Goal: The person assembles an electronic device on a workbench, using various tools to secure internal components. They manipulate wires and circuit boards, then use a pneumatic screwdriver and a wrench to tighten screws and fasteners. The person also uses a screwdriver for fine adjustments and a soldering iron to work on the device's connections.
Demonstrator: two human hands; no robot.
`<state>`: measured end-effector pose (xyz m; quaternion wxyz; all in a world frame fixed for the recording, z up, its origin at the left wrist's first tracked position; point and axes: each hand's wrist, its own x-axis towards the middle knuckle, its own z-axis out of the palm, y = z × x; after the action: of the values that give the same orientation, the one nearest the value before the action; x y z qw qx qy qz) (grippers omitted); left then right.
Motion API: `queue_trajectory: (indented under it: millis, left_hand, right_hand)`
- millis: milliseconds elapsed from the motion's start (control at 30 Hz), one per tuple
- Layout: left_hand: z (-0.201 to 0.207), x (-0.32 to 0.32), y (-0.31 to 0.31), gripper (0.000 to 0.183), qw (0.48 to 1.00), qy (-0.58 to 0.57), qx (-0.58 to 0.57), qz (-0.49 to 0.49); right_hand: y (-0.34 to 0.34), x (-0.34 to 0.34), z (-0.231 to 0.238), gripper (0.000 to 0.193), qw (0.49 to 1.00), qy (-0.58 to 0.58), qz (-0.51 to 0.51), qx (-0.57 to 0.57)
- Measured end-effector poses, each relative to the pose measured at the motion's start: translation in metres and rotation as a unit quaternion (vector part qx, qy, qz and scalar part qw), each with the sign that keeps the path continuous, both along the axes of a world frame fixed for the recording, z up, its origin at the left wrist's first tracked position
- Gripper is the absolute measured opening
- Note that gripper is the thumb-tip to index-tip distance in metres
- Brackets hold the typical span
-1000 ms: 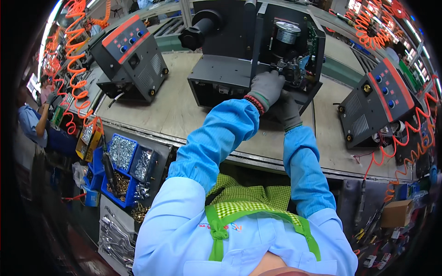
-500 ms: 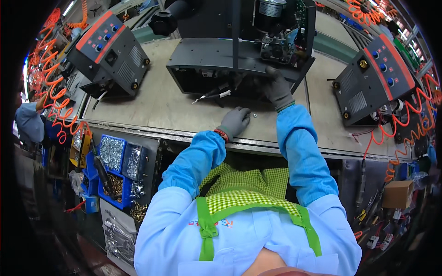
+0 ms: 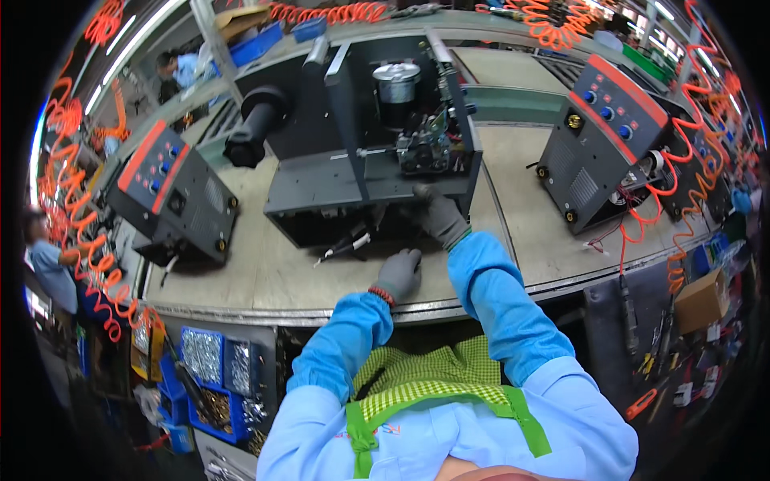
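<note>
On the pale workshop bench (image 3: 241, 282), one open machine (image 3: 309, 188) sits between two red-fronted machines (image 3: 180, 196) (image 3: 589, 152). The left hand (image 3: 399, 274) rests before it, the right hand (image 3: 442, 216) at its front edge; I cannot tell either grip.

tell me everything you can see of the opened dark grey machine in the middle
The opened machine has a dark grey casing that looks like painted metal, standing on the bench with its upper interior exposed. A black cylinder with a silver top sits above a metal mechanism at the right, and a black knobbed spindle juts out at the left. Dark leads with a white piece come out of the open lower section. The gloved right hand is at its lower front; fingertip contact is unclear.
</note>
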<state>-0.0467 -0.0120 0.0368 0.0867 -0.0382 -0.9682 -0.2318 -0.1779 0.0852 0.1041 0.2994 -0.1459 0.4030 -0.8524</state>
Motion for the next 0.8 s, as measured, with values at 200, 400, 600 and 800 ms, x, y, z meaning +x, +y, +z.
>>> queue_trajectory:
  millis: [200, 400, 600, 800]
  left_hand:
    - [0.033, 0.010, -0.010, 0.022, 0.956, 0.052, 0.289, 0.026]
    - [0.144, 0.005, -0.010, 0.025, 0.870, 0.167, 0.465, 0.007]
    - [0.170, -0.039, -0.017, 0.020, 0.925, 0.345, 0.158, 0.028]
    - [0.164, -0.066, -0.003, 0.014, 0.942, 0.296, -0.112, 0.113]
  right_hand:
    - [0.003, 0.005, 0.008, 0.025, 0.998, 0.054, -0.006, -0.008]
    - [0.002, -0.004, -0.002, 0.018, 0.992, -0.022, 0.061, -0.112]
    - [0.003, 0.013, 0.004, 0.024, 0.930, 0.337, -0.097, 0.106]
    - [0.014, 0.010, 0.007, 0.034, 0.821, 0.502, -0.166, 0.214]
